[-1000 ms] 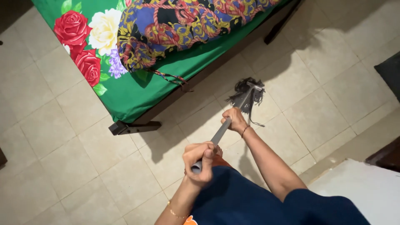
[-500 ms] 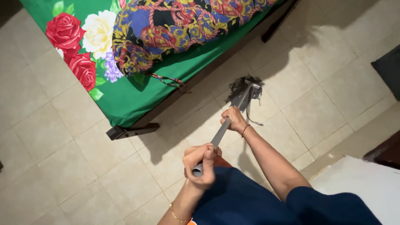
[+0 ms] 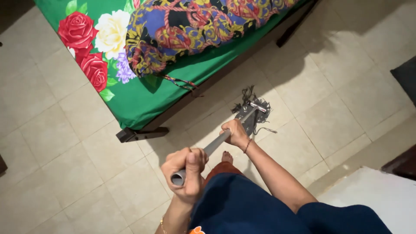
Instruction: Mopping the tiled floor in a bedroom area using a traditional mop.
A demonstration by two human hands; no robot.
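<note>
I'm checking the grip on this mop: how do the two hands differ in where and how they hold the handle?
The left hand wraps the handle's open top end, nearest the body. The right hand grips farther down, nearer the mop head, arm stretched out. The right wrist wears a thin dark band, the left a gold bracelet. Both hands are closed around the same grey handle.

Single head view, looking steeply down from standing height, facing the tiled floor (image 3: 69,173) ahead; bed (image 3: 143,99) corner sitting upper left, wearer's own arms and torso filling bottom edge close up.
</note>
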